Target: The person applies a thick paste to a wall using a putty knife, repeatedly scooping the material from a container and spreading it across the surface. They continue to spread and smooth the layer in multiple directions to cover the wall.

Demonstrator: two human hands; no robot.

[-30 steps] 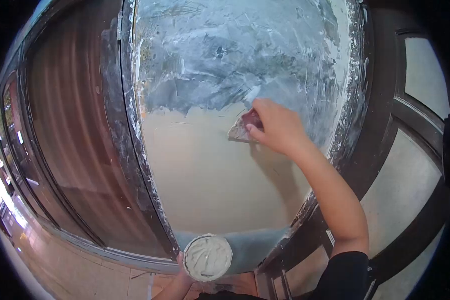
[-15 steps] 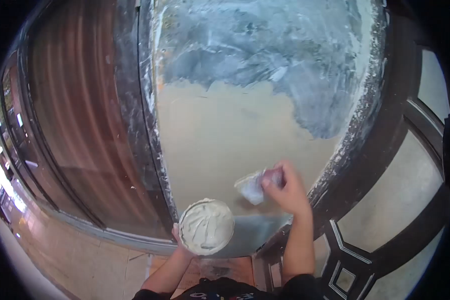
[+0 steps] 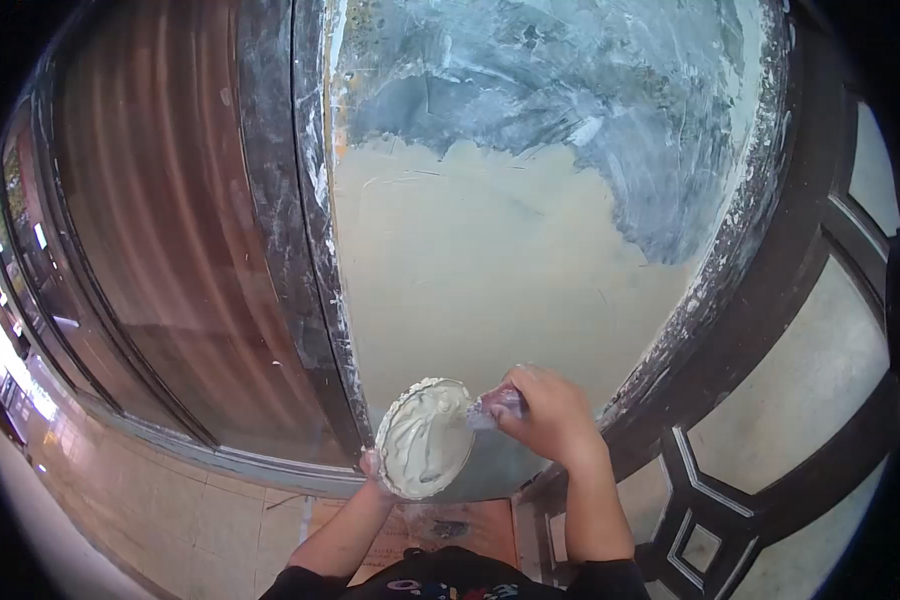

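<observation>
My left hand is closed at the left edge of a round tub of putty, gripping it from below and the side. The tub is tilted, and pale cream putty with smooth ridges fills its top. In my right hand is a putty scraper, its blade at the tub's right rim. Fingers cover most of its handle. Behind both hands stands a wall panel, coated with smooth cream putty across its middle and lower part. Bluish-grey patchy surface shows above a ragged edge.
Putty-smeared dark frame strips border the panel on both sides. A brown glossy panel stands at the left, and a dark door with pale panes at the right. Below lies a tiled floor with a reddish-brown sheet.
My right hand has brought the scraper down and left, from the wall to the tub's rim. The tub has tilted and shifted slightly right in view.
</observation>
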